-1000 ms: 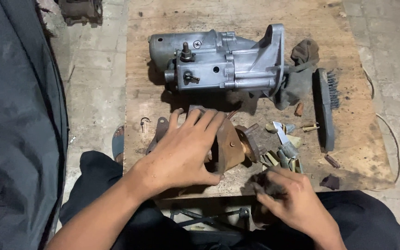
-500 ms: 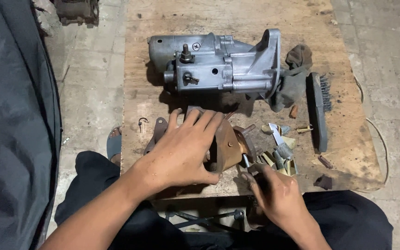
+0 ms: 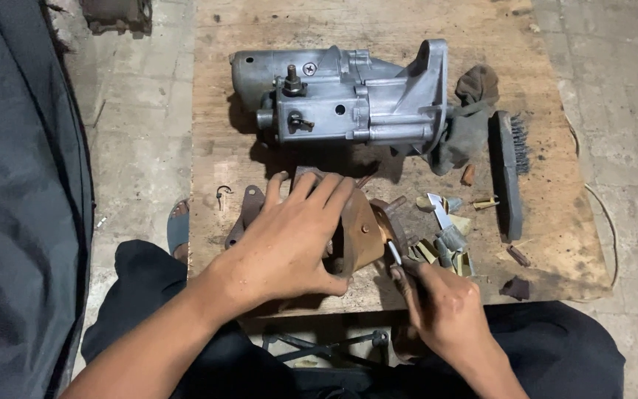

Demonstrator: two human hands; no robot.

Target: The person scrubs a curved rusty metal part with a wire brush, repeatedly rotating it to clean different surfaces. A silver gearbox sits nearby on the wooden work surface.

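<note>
Rusty brown housing (image 3: 359, 233) under left hand (image 3: 289, 244), right hand (image 3: 437, 303) alongside.

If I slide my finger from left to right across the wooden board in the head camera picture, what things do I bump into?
Small metal hook → left hand on a rusty brown part → right hand holding a thin tool → wire brush → small dark block.

Worn wooden board (image 3: 260, 155) on the floor, bearing starter motor (image 3: 341, 96), wire brush (image 3: 509, 174), rag (image 3: 470, 122), rusty housing (image 3: 359, 233)
</note>
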